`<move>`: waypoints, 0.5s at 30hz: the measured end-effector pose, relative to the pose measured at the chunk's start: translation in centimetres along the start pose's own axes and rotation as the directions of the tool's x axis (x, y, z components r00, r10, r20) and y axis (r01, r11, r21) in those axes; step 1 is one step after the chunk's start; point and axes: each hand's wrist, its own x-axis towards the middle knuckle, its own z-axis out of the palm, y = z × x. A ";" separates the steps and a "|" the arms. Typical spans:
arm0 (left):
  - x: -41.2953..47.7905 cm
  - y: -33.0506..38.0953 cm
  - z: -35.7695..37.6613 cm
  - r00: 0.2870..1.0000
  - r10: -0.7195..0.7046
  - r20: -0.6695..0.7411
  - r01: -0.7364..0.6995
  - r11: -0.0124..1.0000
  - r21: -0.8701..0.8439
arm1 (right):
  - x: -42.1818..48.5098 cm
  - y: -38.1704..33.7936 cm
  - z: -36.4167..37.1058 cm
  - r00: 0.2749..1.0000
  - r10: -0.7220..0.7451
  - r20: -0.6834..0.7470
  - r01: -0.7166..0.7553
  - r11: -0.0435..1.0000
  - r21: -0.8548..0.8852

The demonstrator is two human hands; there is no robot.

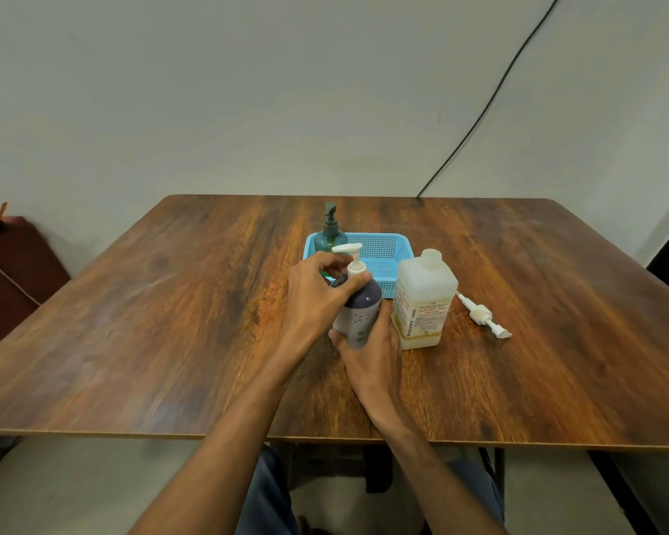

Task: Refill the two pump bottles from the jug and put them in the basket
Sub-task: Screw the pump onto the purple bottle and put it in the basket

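A purple-and-white pump bottle (360, 307) with a white pump head stands tilted on the table (170, 322) in front of me. My left hand (317, 293) grips its neck and shoulder just under the pump. My right hand (375, 341) wraps round the bottle's base from the near side. A dark green pump bottle (330, 235) stands upright in the left part of the blue basket (387, 249). The translucent white jug (423, 301) stands capped just right of the purple bottle, with pale liquid low inside.
A loose white pump (483, 314) with its tube lies on the table right of the jug. A black cable (491, 98) runs down the wall to the table's far edge. A dark red seat (12, 272) stands at the left.
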 end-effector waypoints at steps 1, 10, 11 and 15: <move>0.0 0.2 0.0 1.000 0.006 -0.014 -0.006 1.000 0.008 | 0.0 0.0 0.0 1.000 -0.002 -0.004 0.002 1.000 0.001; 0.1 -0.2 -0.2 0.996 0.072 0.058 -0.077 0.994 0.077 | 0.0 0.0 0.0 1.000 -0.014 -0.007 0.014 1.000 -0.001; 0.0 -0.4 -0.2 0.994 0.082 0.073 -0.088 0.993 0.082 | 0.0 0.0 -0.1 1.000 -0.015 -0.004 0.015 1.000 0.001; -0.2 -1.0 -0.4 0.991 0.036 0.128 -0.038 0.999 0.015 | -0.1 -0.1 -0.2 1.000 -0.019 0.006 0.019 1.000 -0.001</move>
